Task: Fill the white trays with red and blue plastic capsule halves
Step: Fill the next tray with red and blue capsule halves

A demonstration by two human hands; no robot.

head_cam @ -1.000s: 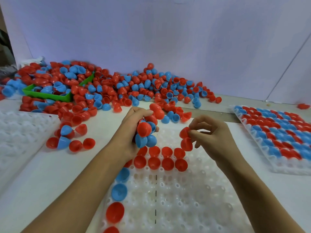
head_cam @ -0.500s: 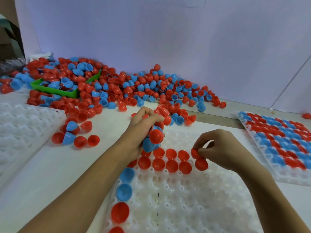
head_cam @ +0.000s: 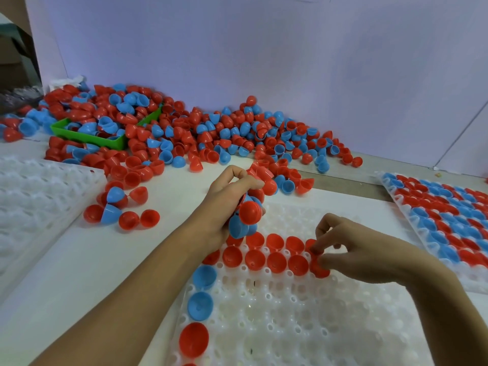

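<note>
A white tray [head_cam: 303, 318] with round pockets lies in front of me. Two rows of red capsule halves [head_cam: 254, 260] sit along its far edge, and blue halves [head_cam: 204, 277] and a red one run down its left column. My left hand [head_cam: 227, 202] hovers over the tray's far left corner, shut on a bunch of red and blue capsule halves [head_cam: 244, 220]. My right hand [head_cam: 353, 249] rests on the tray, its fingertips pinching a red capsule half [head_cam: 318, 266] at the right end of the red rows.
A big heap of loose red and blue halves [head_cam: 200, 133] spreads along the back wall, partly over a green bin [head_cam: 92, 138]. A filled tray [head_cam: 446, 220] lies at the right. Another white tray [head_cam: 34, 196] lies at the left, with a few loose halves [head_cam: 121, 210] beside it.
My right hand has come down from mid-air onto the tray with the red half, at the right end of the red rows. My left hand keeps its bunch in place.
</note>
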